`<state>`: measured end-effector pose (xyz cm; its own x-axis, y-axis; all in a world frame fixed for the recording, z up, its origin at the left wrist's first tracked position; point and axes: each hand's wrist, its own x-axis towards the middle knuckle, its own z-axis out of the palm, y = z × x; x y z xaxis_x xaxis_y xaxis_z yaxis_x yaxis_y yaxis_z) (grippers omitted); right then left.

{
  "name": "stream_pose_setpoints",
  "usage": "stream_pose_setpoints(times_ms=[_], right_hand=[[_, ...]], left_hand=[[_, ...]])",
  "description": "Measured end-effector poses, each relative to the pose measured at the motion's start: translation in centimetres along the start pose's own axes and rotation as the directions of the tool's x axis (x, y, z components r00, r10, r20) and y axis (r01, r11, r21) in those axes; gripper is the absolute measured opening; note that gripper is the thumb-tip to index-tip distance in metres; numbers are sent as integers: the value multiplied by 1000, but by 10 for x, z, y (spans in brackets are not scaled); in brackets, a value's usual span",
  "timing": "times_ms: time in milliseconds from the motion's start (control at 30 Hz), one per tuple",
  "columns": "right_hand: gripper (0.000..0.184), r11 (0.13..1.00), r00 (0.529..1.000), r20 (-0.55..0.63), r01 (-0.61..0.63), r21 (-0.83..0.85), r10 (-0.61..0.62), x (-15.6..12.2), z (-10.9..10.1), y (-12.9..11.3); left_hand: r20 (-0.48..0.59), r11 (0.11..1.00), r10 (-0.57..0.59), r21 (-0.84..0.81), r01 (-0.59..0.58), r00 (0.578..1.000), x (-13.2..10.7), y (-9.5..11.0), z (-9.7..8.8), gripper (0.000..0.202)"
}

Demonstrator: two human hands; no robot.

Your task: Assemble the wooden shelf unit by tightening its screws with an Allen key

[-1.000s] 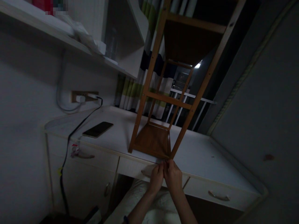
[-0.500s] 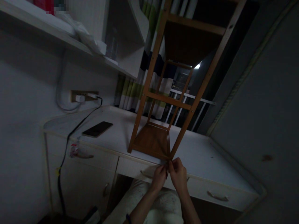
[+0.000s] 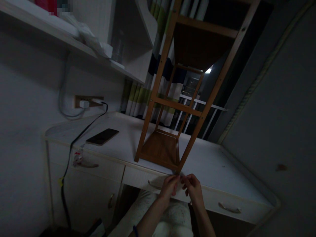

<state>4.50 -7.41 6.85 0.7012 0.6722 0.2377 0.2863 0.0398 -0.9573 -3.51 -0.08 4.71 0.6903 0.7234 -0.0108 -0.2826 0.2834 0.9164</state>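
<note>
A tall brown wooden shelf rack (image 3: 177, 105) stands on the white desk (image 3: 209, 164), its front right leg near the desk's front edge. Just in front of that leg's foot are both hands, close together. My left hand (image 3: 170, 187) has its fingers pinched together; whatever is between them is too small and dark to make out. My right hand (image 3: 192, 187) is beside it, thumb and forefinger brought together near the left fingertips, the other fingers curled. Dim light hides anything in that pinch.
A phone (image 3: 102, 136) lies on the desk at the left. A black cable (image 3: 71, 148) runs from the wall socket (image 3: 89, 101) over the desk edge. Overhead at the left hangs a white shelf (image 3: 133, 62). Drawers with handles (image 3: 229, 208) line the desk front.
Both hands have come slightly down, away from the foot of the rack's leg. My right hand has shifted to the right, its fingers looser. The rack stays in place.
</note>
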Motion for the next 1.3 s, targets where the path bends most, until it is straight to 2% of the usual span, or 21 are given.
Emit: stream_pose_setpoints(times_ms=[200, 367, 433, 500, 633, 767, 1067, 1300], right_hand=[[42, 997, 998, 31, -60, -51, 62, -5, -2, 18], [47, 992, 997, 28, -73, -103, 76, -9, 2, 33], [48, 989, 998, 19, -55, -138, 58, -12, 3, 36], [45, 973, 1000, 16, 14, -229, -11, -15, 4, 37], [35, 854, 984, 27, 166, -492, -176, -23, 8, 31], [30, 724, 974, 64, 204, -659, -216, -26, 16, 26], [29, 507, 942, 127, 277, -817, -310, -26, 34, 13], [29, 424, 952, 155, 258, -868, -264, -24, 36, 7]], left_hand=[[-29, 1000, 8, -13, -9, 1000, 0, -4, 2, 49], [-86, 996, 86, -16, -87, 993, 9, -14, 0, 45], [-100, 992, 122, -13, -124, 987, 12, -18, -1, 42], [-106, 988, 152, 1, -153, 983, 14, -21, -3, 39], [-101, 981, 189, 50, -185, 977, 14, -20, -5, 35], [-94, 976, 203, 93, -194, 975, 9, -15, -9, 37], [-143, 978, 172, 142, -151, 975, -2, -12, -25, 48], [-102, 970, 143, 213, -119, 984, -5, -11, -27, 37]])
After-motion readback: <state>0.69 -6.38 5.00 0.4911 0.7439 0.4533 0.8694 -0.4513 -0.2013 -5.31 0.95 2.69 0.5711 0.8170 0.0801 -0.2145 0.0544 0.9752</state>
